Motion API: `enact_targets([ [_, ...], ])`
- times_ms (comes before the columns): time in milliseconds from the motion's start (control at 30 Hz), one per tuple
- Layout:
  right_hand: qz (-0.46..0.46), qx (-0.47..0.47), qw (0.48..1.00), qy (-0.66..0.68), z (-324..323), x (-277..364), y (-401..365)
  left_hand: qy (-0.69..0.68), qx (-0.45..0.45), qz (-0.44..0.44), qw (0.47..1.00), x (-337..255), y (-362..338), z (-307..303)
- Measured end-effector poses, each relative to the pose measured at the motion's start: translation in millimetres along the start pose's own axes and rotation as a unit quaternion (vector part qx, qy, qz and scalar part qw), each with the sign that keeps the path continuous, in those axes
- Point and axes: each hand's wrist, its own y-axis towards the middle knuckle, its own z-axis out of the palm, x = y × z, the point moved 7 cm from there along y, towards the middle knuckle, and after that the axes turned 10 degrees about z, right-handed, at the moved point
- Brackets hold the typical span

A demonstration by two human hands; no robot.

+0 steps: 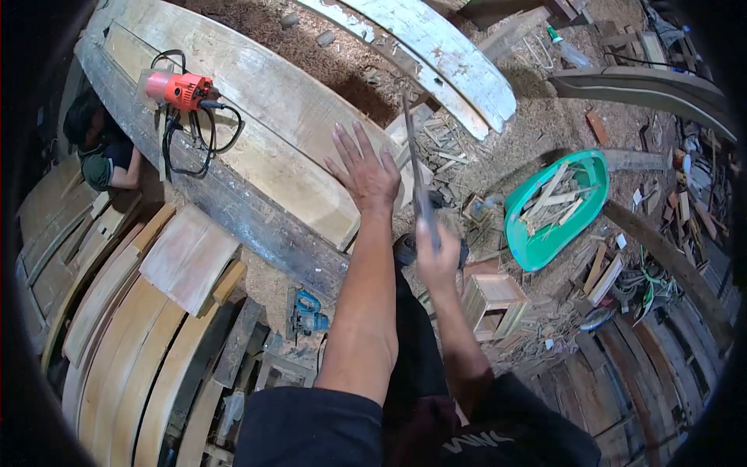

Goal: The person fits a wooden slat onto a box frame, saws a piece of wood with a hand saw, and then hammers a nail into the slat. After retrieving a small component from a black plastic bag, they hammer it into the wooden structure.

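My left hand [364, 173] lies flat with fingers spread on a pale wooden board [288, 117], close to the board's near end. In my right hand [438, 261] is a handsaw [415, 167], its long narrow blade seen nearly edge-on and pointing away from me. The blade stands just right of the board's end and overlaps its edge in this view. My right fingers are wrapped round the grip, which they mostly hide. A red power tool [179, 89] with a coiled black cord rests farther up the boards.
A green tub [556, 210] of wood scraps stands right, beside a small wooden box [494, 300]. A blue jigsaw [306, 314] lies below the bench plank [233, 210]. Stacked boards [140, 342] fill the lower left; a person [105, 144] crouches at far left. Sawdust covers the ground.
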Motion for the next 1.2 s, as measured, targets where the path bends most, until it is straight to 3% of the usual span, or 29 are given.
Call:
enact_targets([
  [67,0.057,0.020,0.998,0.002,-15,-20,-45,-0.002,0.003,-0.006,1.000,2,3,0],
  [200,0.085,0.036,0.995,0.030,-18,-24,-30,0.012,0.010,-0.013,1.000,4,2,3],
  [267,0.010,0.014,1.000,-0.021,4,-8,8,0.007,0.004,-0.008,1.000,1,5,1],
  [400,-0.016,0.004,1.000,-0.020,0,7,15,-0.012,-0.005,-0.012,1.000,4,5,-1],
  [500,0.021,-0.002,1.000,-0.017,-31,-12,-57,-0.013,-0.010,-0.007,1.000,3,7,1],
  [633,0.102,-0.016,0.994,-0.021,-40,-46,-40,-0.009,-0.023,-0.004,1.000,1,4,-2],
  [733,0.086,-0.006,0.996,0.034,-25,-36,-27,0.005,-0.023,-0.007,1.000,1,5,-1],
  [1033,0.025,0.018,0.999,-0.030,-36,-27,-39,-0.080,-0.072,-0.012,0.994,10,3,-4],
  [1200,-0.003,0.022,0.999,-0.033,-34,-14,-46,-0.057,-0.076,-0.018,0.995,13,3,3],
])
